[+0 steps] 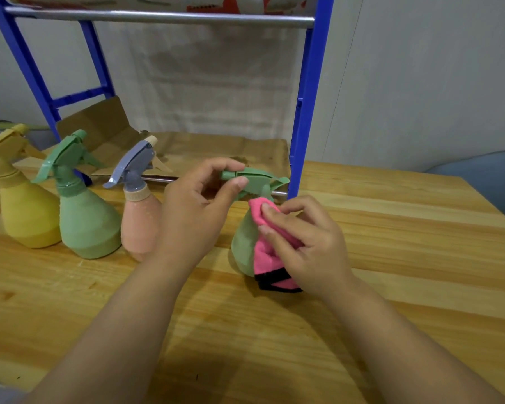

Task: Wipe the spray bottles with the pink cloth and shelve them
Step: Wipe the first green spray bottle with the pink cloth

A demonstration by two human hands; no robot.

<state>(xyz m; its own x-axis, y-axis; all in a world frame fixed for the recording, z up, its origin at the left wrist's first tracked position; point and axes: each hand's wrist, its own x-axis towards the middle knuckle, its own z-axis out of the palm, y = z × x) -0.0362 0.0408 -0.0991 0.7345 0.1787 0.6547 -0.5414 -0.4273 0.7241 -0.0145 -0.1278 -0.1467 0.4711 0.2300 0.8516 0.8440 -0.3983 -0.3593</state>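
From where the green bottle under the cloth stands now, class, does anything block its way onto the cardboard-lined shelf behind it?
Nothing visible does. The green spray bottle, held at its trigger head by the left hand and wiped with the pink cloth by the right hand, stands just before the shelf's metal front rail. The cardboard beyond looks bare.

The pink cloth [264,252] and the right hand [306,246] hide most of the green bottle [242,246] at the centre. The left hand [193,211] covers part of the peach bottle [137,225]. The top edge of the frame cuts the blue shelf [309,91].
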